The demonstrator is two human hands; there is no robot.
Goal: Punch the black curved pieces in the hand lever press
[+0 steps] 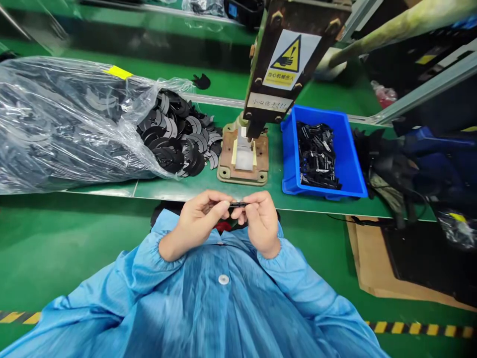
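Note:
A small, narrow black plastic part (237, 204) is held level between my two hands, just in front of the bench edge. My left hand (201, 216) pinches its left end between thumb and fingers. At the other end, my right hand (260, 219) pinches it the same way. The fingers cover most of the part, so its full shape is hidden. Straight ahead of my hands stands a bench press (257, 119) with a metal base plate (244, 175). A pale block lies in the fixture under the ram.
Left of the press, a clear plastic bag (74, 124) spills curved black pieces (179, 134) onto the green bench (112, 188). To the right, a blue bin (350, 164) holds many slim black parts (316, 154). A warning label (292, 59) is on the press. Cardboard (368, 268) lies lower right.

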